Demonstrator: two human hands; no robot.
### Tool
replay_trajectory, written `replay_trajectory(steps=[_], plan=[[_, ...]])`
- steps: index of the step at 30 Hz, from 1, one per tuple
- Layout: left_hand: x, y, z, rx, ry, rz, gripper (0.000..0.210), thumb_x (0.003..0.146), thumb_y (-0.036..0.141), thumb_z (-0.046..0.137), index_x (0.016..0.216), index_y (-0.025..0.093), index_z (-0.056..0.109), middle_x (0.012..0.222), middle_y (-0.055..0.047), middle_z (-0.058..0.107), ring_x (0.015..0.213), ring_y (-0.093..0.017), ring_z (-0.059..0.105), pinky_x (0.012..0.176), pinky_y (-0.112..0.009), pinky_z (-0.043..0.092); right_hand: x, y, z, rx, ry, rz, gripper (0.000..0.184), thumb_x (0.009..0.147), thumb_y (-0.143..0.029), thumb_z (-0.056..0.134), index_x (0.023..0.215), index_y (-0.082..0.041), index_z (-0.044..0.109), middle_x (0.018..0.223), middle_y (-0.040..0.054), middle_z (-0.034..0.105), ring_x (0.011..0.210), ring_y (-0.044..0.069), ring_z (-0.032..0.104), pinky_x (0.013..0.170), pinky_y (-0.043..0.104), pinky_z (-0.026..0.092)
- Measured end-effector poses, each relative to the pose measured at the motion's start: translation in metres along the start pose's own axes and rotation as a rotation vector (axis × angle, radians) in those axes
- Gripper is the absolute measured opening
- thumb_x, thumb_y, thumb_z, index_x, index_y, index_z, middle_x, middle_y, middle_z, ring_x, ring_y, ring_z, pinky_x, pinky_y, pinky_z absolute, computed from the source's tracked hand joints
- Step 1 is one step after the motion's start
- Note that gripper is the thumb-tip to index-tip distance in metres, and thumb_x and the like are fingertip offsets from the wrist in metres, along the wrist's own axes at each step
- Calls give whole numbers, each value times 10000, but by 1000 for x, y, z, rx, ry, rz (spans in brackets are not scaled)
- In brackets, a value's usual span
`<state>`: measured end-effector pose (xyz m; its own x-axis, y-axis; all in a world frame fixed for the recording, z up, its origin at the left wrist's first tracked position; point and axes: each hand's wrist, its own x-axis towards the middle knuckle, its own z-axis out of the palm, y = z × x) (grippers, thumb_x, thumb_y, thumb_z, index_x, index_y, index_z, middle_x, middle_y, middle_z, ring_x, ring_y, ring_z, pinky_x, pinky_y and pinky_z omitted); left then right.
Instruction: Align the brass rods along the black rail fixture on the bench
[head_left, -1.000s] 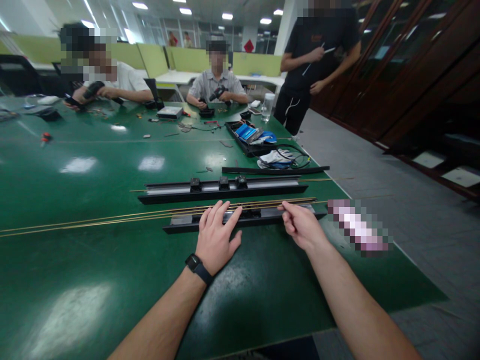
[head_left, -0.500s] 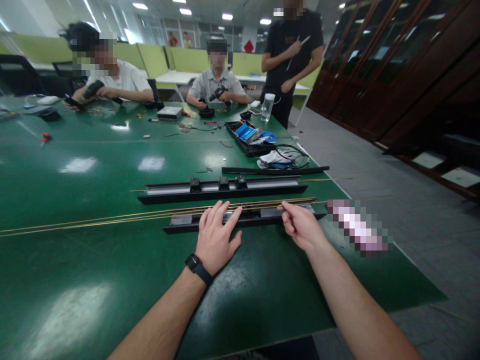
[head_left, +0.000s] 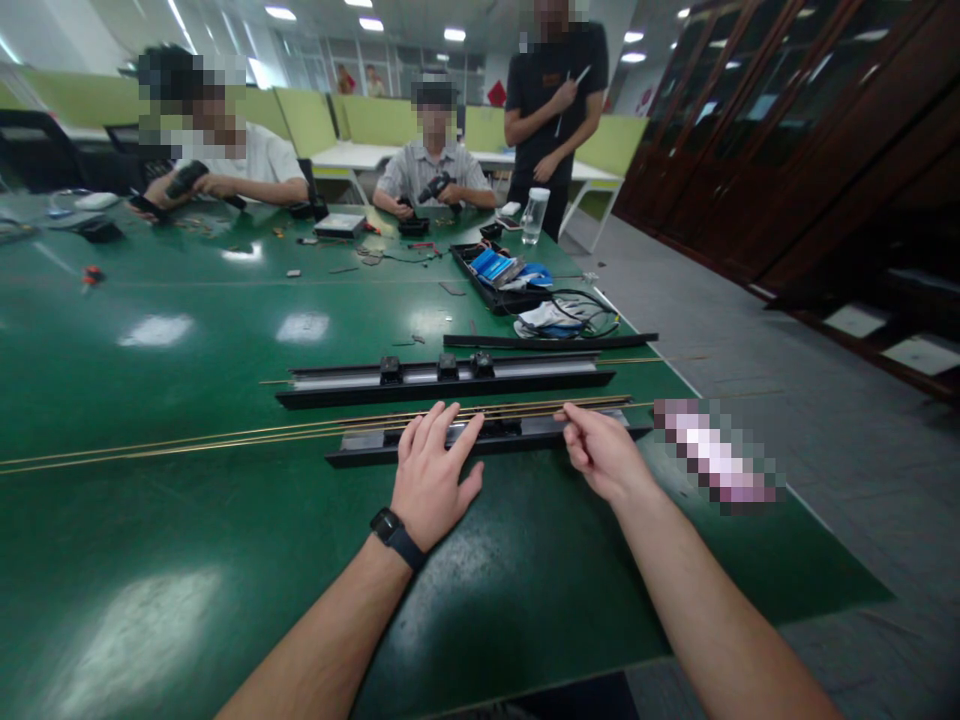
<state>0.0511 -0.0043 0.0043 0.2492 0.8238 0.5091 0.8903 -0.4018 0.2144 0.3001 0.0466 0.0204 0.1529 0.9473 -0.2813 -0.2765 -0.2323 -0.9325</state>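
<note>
Brass-coloured rods point(head_left: 517, 408) lie over the near black rail point(head_left: 525, 444), jutting far past its left end. The right hand point(head_left: 600, 450) pinches them between thumb and forefinger; the left hand point(head_left: 433, 470) spreads its fingers over them, contact unclear. Uneven pressure could swing that overhang.

No txt can be read. The dark shirt point(head_left: 555, 55) of the standing person point(head_left: 553, 120) has a small orange print point(head_left: 553, 78), but it is too blurry to read. In the bkgd, the red sign point(head_left: 497, 94), hung like a diamond, is too small to read. The pink item point(head_left: 712, 455) nr. edge of the table point(head_left: 750, 570) is pixelated, so any txt is hidden.
</note>
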Motion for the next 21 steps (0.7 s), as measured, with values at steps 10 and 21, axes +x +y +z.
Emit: replay_trajectory(steps=[10,21], plan=[[0,-1,1,-1,1,1,586,881,346,647,1451,310,517,1512,-109,493,1453,-307,393,1199,-512,277,-2,-3,2,10,14,18,254,785,-362,777,809,-136,662,487,-27,552,292,49,364,272,164,178],[0,-1,0,1,-3,7,582,884,336,642,1451,300,518,1514,-112,489,1453,-308,392,1199,-509,282,-2,-4,1,20,19,31,243,800,-346,763,810,-121,671,484,-27,550,291,43,368,280,151,180]])
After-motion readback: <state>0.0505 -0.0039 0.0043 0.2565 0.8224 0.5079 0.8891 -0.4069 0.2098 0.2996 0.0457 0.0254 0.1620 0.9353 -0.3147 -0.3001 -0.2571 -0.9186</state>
